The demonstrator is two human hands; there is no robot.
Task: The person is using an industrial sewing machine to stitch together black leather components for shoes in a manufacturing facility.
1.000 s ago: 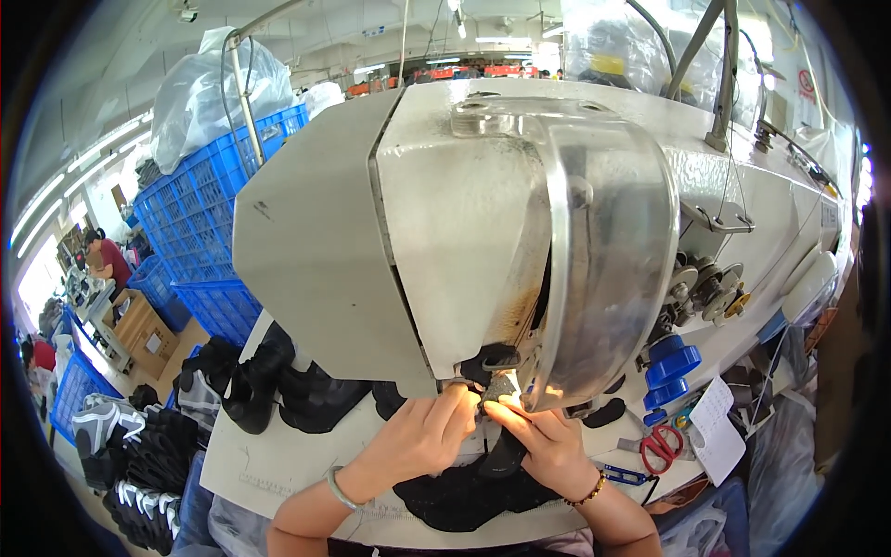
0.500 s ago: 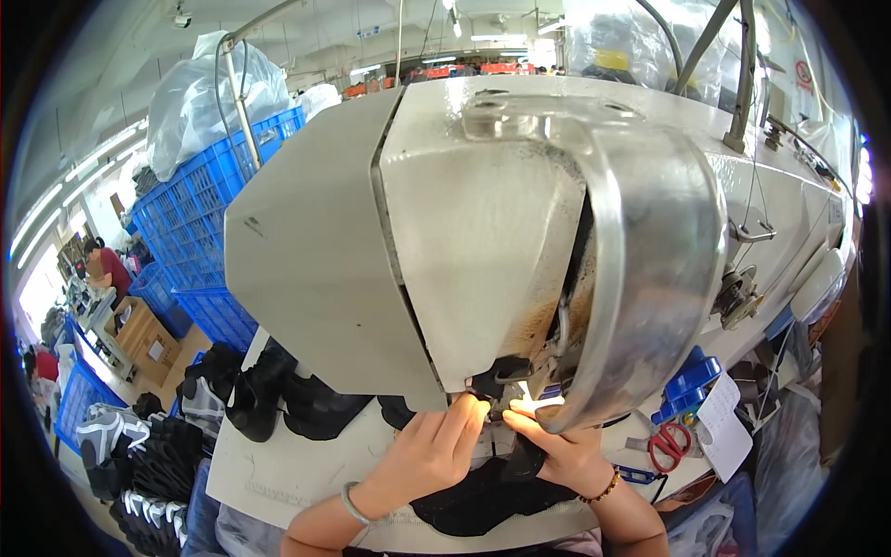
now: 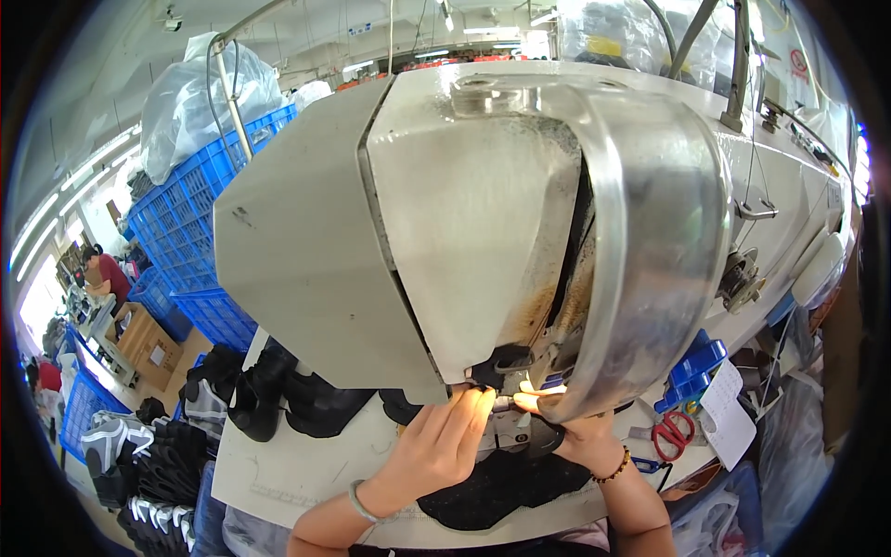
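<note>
A large off-white sewing machine head fills the middle, with a curved clear guard on its right. Below it lies a black shoe upper, partly on the white machine table. My left hand is closed, its fingertips together beside the lit needle area; whatever they pinch is hidden. On the other side, my right hand curls around a raised black part of the upper. Its fingers reach in under the guard, which partly covers them.
Black shoe uppers lie at the table's left, with stacked black and grey ones beyond. Blue crates stand behind. Red-handled scissors, a blue holder and a paper sheet sit at right. A person works far left.
My right hand has shifted right and the raised black part with it, uncovering metal below the needle area. My left hand has moved slightly right. The whole view has tilted a little.
</note>
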